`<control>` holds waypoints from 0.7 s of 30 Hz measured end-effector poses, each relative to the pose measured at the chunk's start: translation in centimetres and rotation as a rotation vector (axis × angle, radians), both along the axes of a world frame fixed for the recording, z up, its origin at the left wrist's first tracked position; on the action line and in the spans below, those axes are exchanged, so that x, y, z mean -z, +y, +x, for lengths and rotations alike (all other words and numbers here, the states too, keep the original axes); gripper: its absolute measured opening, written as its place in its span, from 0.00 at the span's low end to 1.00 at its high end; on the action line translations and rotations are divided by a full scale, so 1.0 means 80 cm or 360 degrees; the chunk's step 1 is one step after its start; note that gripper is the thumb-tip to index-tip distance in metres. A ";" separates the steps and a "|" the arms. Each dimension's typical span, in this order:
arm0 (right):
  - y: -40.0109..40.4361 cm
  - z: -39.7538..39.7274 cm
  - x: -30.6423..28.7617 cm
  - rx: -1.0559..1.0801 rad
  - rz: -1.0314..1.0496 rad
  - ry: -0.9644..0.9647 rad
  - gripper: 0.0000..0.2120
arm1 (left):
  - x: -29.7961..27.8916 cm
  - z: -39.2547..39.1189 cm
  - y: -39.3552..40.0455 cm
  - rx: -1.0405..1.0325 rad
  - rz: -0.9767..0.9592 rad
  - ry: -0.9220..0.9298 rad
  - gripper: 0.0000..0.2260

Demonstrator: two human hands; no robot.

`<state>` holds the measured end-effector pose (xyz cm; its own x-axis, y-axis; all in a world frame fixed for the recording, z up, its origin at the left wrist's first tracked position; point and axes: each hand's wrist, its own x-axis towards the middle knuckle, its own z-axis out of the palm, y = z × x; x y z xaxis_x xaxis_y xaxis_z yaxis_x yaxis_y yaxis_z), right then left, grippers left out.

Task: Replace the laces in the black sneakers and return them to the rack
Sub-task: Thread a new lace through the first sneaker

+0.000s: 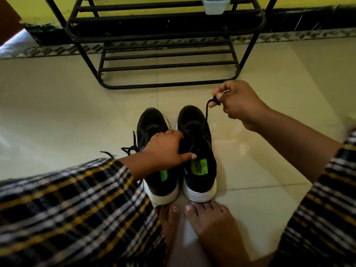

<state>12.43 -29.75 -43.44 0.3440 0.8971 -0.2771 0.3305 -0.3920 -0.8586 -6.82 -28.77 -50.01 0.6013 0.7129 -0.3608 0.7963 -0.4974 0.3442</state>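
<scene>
My right hand (238,102) is raised above and to the right of the right sneaker (196,151), thumb and fingers pinching a black lace (207,110) that runs taut down and left to the eyelets (so the pull lies along the shoe's long axis, toe toward the shoe rack (165,35)). My left hand (166,149) is nearer, draped over the left sneaker (154,132), its straight fingers pressing the right sneaker's tongue. Loose lace ends (127,149) trail left of it. Both shoes stand touching on the tiled floor (57,112), heels toward my toes.
</scene>
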 end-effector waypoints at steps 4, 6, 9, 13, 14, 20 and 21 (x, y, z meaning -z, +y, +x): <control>-0.001 0.013 0.014 0.0026 0.0029 -0.0224 0.08 | -0.004 0.003 0.000 -0.0036 0.0234 -0.0058 0.29; -0.004 0.016 0.022 0.0017 0.0020 -0.0286 0.07 | -0.008 0.007 0.001 -0.0017 0.0372 -0.0106 0.24; -0.007 0.018 0.030 -0.0052 -0.0021 -0.0356 0.08 | -0.011 0.015 0.000 -0.0039 0.0294 -0.0160 0.18; -0.012 0.015 0.036 -0.0164 0.0019 -0.0515 0.09 | -0.011 0.023 -0.001 -0.0143 0.0109 -0.0045 0.18; -0.013 0.013 0.038 -0.0179 0.0024 -0.0524 0.08 | -0.012 0.025 0.000 -0.0148 0.0103 -0.0012 0.18; -0.027 -0.002 0.050 -0.0298 -0.0079 -0.0228 0.05 | -0.019 0.027 0.004 -0.0274 -0.0143 -0.0208 0.10; -0.030 -0.002 0.051 -0.0318 -0.0096 -0.0162 0.04 | -0.019 0.025 0.005 -0.0303 -0.0216 -0.0280 0.09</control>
<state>12.25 -32.12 -47.50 0.1903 0.9330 -0.3056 0.4902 -0.3600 -0.7938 -4.84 -28.34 -48.51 0.5231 0.7712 -0.3627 0.7930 -0.2845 0.5388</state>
